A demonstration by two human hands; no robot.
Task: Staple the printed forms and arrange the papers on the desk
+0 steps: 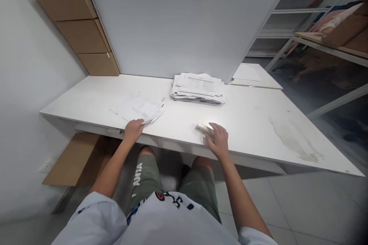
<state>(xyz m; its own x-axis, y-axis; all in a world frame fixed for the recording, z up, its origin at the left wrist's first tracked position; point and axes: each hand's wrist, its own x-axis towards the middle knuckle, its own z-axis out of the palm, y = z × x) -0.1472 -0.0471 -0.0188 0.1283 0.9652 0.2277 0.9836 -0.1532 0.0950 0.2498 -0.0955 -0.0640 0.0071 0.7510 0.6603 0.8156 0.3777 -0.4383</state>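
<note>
Papers (140, 108) on white desk (244, 122), pale panel (178, 23), cardboard boxes (82, 36)

one head-worn view looks forward and down across the nearby desk (250, 122) (the wearer's shirt (172, 226) shows along the bottom).

On the white table (253, 122) lie loose papers (135, 107) and, farther back, a thick paper stack (198, 89).
</note>
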